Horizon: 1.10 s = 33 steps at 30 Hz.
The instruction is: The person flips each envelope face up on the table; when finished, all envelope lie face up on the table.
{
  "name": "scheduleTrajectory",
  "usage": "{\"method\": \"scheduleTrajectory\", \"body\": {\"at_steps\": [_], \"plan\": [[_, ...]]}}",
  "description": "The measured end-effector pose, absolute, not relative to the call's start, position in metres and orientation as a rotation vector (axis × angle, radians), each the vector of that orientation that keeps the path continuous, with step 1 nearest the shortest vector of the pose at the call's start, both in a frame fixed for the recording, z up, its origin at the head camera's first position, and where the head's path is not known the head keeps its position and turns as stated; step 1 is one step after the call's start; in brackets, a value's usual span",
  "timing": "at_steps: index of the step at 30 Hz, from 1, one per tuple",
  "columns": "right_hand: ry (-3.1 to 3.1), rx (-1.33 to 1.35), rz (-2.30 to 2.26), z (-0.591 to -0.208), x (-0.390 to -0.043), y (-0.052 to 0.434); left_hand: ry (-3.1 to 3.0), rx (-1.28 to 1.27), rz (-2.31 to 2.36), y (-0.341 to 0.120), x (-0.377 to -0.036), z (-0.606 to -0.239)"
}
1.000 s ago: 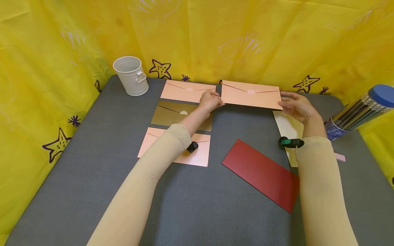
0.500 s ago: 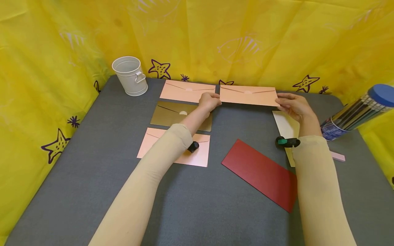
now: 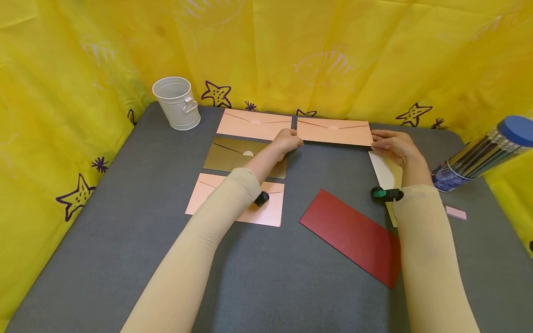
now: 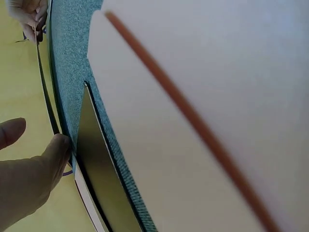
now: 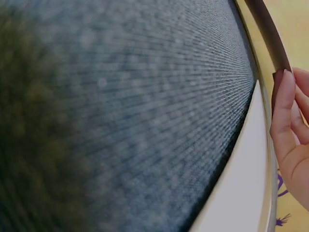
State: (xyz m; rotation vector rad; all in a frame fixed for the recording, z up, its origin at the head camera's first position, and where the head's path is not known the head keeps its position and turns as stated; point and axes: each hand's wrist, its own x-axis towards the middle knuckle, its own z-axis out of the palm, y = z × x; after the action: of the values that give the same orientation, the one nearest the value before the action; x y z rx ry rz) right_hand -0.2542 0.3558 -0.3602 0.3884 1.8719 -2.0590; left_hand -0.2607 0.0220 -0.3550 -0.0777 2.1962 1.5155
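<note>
A pale pink envelope (image 3: 335, 132), flap side up, lies low over the back of the table, a dark shadow under its front edge. My right hand (image 3: 395, 147) pinches its right end; the right wrist view shows the thumb (image 5: 285, 87) on the envelope's face. At the left end is my left hand (image 3: 286, 142). In the left wrist view its thumb and finger (image 4: 59, 145) stand apart, with that finger touching the envelope's corner. Left of it are another pink envelope (image 3: 254, 125), a gold envelope (image 3: 226, 156) and a front pink envelope (image 3: 266, 216), the latter two partly hidden by the left arm.
A red envelope (image 3: 351, 236) lies slanted at centre right. Partly under the right arm is a cream envelope (image 3: 387, 173). A tub of pencils (image 3: 451, 175) and a pink eraser (image 3: 456, 213) are at the right, a white metal bucket (image 3: 176, 104) at the back left. Yellow cloth (image 3: 266, 51) hangs behind.
The pink envelope between the hands has come down toward the table and slightly left. My right hand has moved left with it; the left hand's fingers have parted from their earlier grip.
</note>
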Motion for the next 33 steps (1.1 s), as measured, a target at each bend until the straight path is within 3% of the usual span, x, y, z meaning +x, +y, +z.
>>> {"method": "scheduleTrajectory", "body": {"at_steps": [33], "plan": [[1.948, 0.332, -1.926, -0.3555, -0.2481, 0.3596, 2.24, -0.008, 1.488, 0.0236, -0.2568, -0.3513]]}}
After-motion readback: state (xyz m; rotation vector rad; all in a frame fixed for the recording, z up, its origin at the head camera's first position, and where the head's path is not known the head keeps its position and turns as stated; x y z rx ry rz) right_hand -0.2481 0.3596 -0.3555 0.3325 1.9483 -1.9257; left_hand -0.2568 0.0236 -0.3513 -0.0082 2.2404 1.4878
